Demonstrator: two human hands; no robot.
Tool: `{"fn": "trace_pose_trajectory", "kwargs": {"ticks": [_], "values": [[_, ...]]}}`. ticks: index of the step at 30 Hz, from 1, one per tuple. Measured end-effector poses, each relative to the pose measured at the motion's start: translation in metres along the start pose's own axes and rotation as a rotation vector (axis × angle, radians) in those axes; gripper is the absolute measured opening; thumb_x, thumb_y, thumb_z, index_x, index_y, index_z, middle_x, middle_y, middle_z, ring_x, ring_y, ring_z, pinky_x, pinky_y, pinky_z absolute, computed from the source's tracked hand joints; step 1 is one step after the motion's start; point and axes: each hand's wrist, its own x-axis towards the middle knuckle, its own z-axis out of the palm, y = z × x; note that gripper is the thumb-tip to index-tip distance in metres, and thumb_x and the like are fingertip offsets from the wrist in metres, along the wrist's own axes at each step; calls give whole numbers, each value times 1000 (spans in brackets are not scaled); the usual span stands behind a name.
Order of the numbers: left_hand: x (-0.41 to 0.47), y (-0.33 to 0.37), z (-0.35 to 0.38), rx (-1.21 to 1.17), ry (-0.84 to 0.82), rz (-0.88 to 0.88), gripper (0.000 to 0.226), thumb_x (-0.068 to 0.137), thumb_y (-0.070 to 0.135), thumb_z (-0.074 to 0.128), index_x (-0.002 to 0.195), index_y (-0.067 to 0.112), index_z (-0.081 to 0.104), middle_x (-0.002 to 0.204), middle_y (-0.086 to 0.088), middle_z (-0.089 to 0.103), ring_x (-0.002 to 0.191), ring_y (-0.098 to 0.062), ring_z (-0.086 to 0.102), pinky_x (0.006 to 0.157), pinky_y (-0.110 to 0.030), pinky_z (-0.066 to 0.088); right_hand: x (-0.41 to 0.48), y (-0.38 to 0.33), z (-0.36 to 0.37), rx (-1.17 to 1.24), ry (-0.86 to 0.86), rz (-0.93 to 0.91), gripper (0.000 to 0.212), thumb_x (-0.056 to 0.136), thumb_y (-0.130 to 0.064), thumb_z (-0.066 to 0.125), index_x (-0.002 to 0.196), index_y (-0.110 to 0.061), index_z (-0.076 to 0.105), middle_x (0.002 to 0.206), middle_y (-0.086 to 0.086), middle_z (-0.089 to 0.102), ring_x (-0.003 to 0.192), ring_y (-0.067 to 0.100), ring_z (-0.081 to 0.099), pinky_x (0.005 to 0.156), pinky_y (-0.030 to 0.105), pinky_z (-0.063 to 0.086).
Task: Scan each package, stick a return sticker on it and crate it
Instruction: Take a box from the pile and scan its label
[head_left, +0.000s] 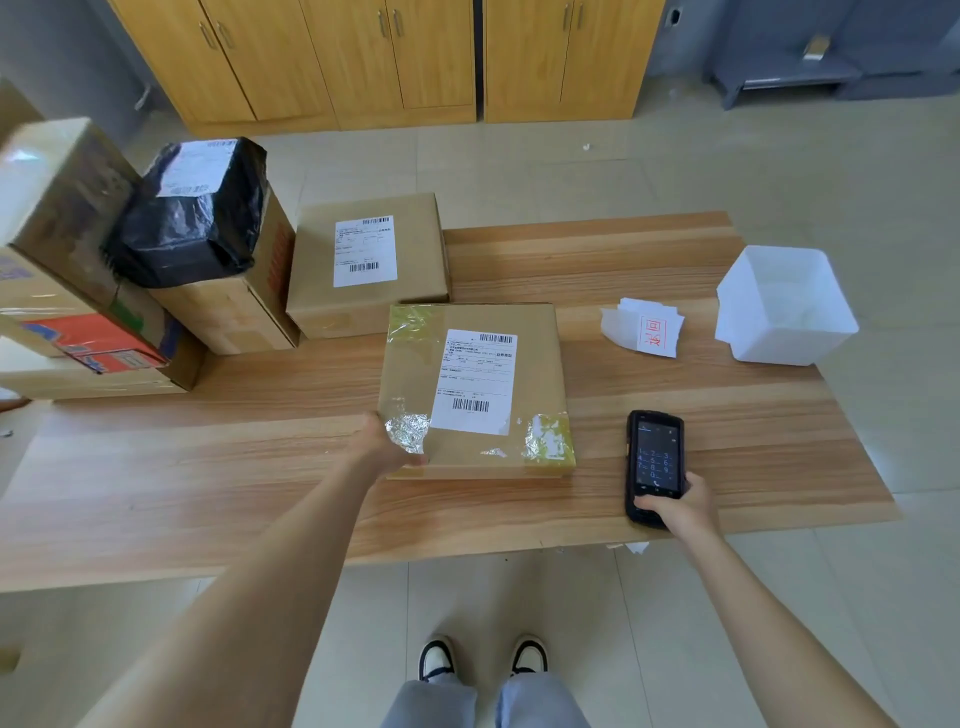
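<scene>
A flat brown cardboard package (540, 364) with a white barcode label and yellowish tape lies in the middle of the wooden table (208, 493). My left hand (387, 449) grips its near left corner. My right hand (683, 506) holds the lower end of a black handheld scanner (654, 462), which lies on the table with its lit screen up, to the right of the package. A small stack of white return stickers (647, 327) with red print sits further back on the right.
A second labelled brown box (363, 260) stands behind the package. At the left are stacked cardboard boxes (57, 249) and a black plastic-wrapped parcel (192, 218). A white translucent bin (784, 306) stands at the table's right end. Wooden cabinets (389, 57) line the far wall.
</scene>
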Motion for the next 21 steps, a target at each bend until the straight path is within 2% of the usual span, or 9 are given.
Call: {"fn": "trace_pose_trajectory", "kwargs": {"ticks": [4,7,9,11,13,21], "values": [[-3,-2,-3,18,4,13,89,69,32,84,137,11,29,130,-9,50,117,-31,51,94,-43,47,-12,-4,3,-32,38,-17,70,60,-4,85,122,-6,52,114,12,64,101,30,60,84,36,47],[-4,-3,-8,-8,4,52,93,61,30,88,134,10,33,130,-9,50,117,-29,50,98,-44,46,-28,-17,5,-31,79,-32,80,67,-7,82,136,-6,42,125,11,57,111,32,55,91,38,44],[-5,-1,-13,-30,1,70,94,56,31,90,130,11,35,126,-8,51,112,-28,53,96,-43,47,-35,-26,8,-17,92,-44,84,72,-8,79,143,-8,33,132,13,51,116,32,51,90,36,41],[-6,5,-21,-33,10,91,87,61,31,87,128,10,36,120,-8,53,106,-27,55,93,-39,47,-41,-36,11,18,83,-59,86,75,-8,77,146,-10,29,141,12,42,123,31,46,94,38,40],[-6,12,-30,-21,25,123,80,71,31,82,132,8,35,126,-11,53,113,-29,52,92,-37,45,-47,-45,16,46,75,-76,86,76,-8,77,146,-12,27,147,12,34,128,31,41,100,41,38],[-2,34,-58,28,37,275,88,77,34,77,145,8,29,142,-12,44,126,-28,46,101,-37,40,-66,-65,24,85,81,-129,83,78,-12,76,146,-13,29,150,12,32,134,30,37,103,42,36]]}}
